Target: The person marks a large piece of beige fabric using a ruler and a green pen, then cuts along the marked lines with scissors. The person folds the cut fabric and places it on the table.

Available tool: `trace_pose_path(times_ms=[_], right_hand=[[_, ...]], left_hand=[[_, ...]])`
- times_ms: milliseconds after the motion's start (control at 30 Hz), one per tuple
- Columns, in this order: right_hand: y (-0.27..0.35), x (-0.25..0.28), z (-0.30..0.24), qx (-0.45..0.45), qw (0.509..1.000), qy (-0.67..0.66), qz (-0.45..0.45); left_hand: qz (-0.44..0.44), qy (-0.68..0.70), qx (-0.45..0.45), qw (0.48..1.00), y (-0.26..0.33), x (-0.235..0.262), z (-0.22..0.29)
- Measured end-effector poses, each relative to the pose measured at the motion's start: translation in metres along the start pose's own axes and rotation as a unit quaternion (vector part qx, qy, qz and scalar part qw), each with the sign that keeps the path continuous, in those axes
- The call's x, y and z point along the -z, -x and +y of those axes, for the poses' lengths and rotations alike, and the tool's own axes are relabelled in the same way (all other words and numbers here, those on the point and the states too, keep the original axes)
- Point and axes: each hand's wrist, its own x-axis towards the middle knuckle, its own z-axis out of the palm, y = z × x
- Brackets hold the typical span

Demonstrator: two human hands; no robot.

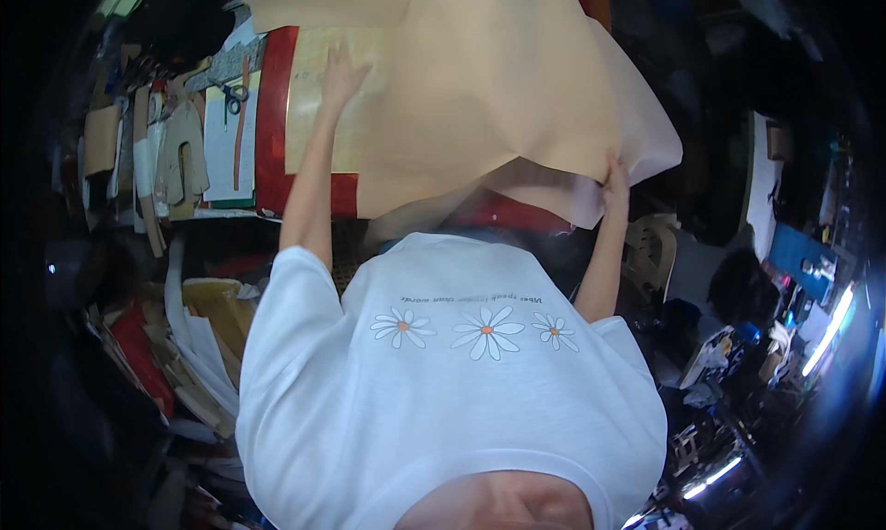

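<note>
A large, supple tan leather-like sheet (461,96) spreads over the table, and its near right part is lifted into a fold. My right hand (616,178) grips the sheet's right edge, with the thumb on top. Under the sheet's left side lies a flat, pale yellow panel (309,115), partly covered. My left hand (343,76) rests on this panel with its fingers spread, close to the sheet's left edge, and holds nothing. Beneath both, a red surface (275,133) shows at the left and under the lifted fold.
Left on the table are scissors (237,94), a white paper sheet (221,147), a grey U-shaped template (185,152) and several upright rolls and strips. Below them, boards and rolled material (198,336) are stacked. A chair back (651,249) stands at the right.
</note>
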Motion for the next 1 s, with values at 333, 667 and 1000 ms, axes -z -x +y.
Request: trace_pose_path(times_ms=[333, 667, 1000], right_hand=[[0.041, -0.036, 0.084, -0.188, 0.967, -0.173, -0.018], [0.024, -0.045, 0.101, -0.169, 0.957, -0.208, 0.106], [0.108, -0.090, -0.056, 0.232, 0.953, -0.171, -0.088]], left_hand=[[-0.237, 0.427, 0.245, 0.838, 0.167, -0.081, -0.038], [-0.155, 0.260, 0.137, 0.943, 0.115, -0.091, -0.010], [-0.012, 0.508, 0.031, 0.861, 0.171, 0.110, -0.056]])
